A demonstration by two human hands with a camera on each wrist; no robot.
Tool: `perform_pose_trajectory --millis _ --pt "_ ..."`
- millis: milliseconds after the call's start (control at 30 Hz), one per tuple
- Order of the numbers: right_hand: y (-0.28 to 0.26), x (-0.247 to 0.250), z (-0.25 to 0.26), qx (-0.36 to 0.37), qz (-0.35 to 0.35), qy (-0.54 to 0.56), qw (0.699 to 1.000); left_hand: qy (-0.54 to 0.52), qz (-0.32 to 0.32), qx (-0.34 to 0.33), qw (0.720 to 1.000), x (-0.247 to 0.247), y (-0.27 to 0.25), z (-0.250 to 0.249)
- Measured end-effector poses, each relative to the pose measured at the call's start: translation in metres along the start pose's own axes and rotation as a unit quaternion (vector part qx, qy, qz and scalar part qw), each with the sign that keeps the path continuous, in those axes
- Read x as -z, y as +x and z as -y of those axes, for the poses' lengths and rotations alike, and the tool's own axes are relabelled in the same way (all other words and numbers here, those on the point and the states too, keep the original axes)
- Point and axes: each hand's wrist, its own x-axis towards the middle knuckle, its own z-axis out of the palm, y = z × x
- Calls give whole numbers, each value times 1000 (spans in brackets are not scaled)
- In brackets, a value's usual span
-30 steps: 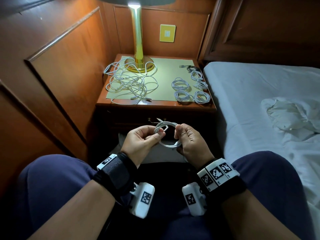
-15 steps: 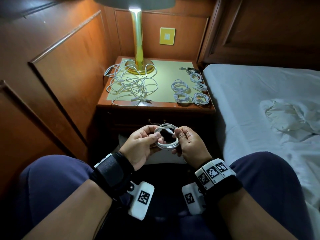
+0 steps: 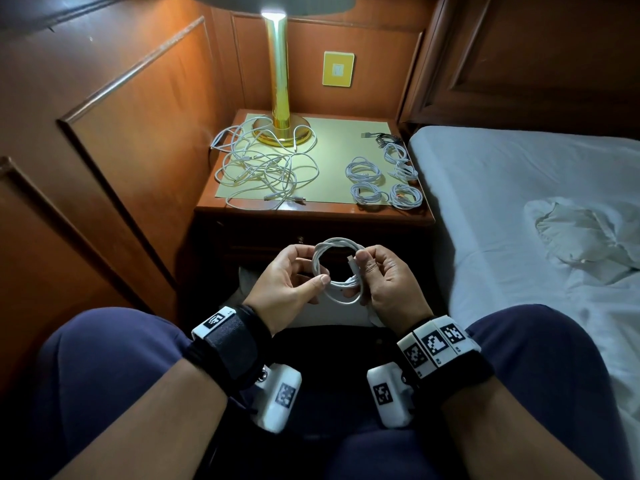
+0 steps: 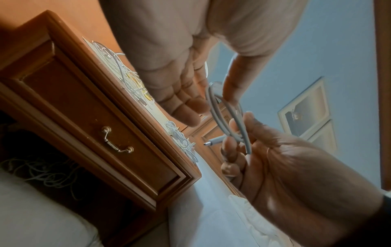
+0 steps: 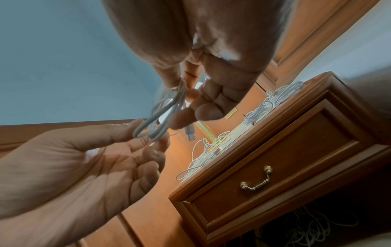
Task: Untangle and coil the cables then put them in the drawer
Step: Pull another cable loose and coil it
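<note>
I hold a small coil of white cable (image 3: 332, 241) above my lap, in front of the nightstand. My left hand (image 3: 317, 271) pinches the coil's left side between thumb and fingers. My right hand (image 3: 360, 268) pinches the connector end (image 4: 211, 143) against the coil's right side, with its lower fingers curled round the loops. Both wrist views show the coil (image 5: 156, 113) between the two hands. A tangle of white cables (image 3: 263, 171) lies on the nightstand's left half. Several coiled cables (image 3: 381, 178) lie on its right half. The drawer (image 4: 101, 127) under the top is closed.
A brass lamp (image 3: 280, 98) stands at the back of the nightstand (image 3: 311, 216). The bed (image 3: 519, 202) with white sheets is on the right, wood panelling on the left. More loose cable (image 5: 306, 230) lies in the dark space below the drawer.
The coil has turned between my hands and opened into a rounder loop. My right thumb and forefinger now hold the connector end at the coil's right side.
</note>
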Motion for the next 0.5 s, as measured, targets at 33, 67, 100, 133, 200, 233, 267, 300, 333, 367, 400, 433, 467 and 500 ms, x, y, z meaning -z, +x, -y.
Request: perform_pose_trajectory --millis 33,67,100,133,200,233,267,300,333,367,400,433,467,500 --pt "0 0 0 1 -1 7 1000 -2 -5 4 1000 0 1 0" --pt "1 0 0 2 -2 15 1000 -5 -5 5 1000 -1 1 0" --pt "1 0 1 4 -2 21 1000 -6 -4 6 1000 -1 1 0" --pt "1 0 0 4 -2 22 1000 -3 -2 3 1000 -2 1 0" --pt "1 1 -1 6 -11 11 1000 11 0 -5 1000 0 2 1" --pt "1 1 -2 13 -20 1 1000 23 -2 -9 1000 2 3 1" --pt "1 1 -3 21 -31 -7 999 41 -7 -12 999 3 5 3" --pt "2 1 -4 30 -41 -16 999 63 -13 -15 998 5 6 4" --pt "2 0 -5 38 -49 -27 998 84 -20 -20 996 6 8 6" --pt "3 0 -6 44 -52 -39 997 107 -30 -22 994 8 8 8" --pt "2 0 -6 48 -51 -49 996 131 -43 -22 990 9 9 11" --pt "1 0 -5 51 -47 -56 996 153 -59 -20 986 10 9 13" --pt "1 -1 -5 52 -41 -59 996 166 -73 -16 983 10 9 15" --pt "0 -2 -3 53 -34 -54 997 168 -82 -12 982 11 8 16"
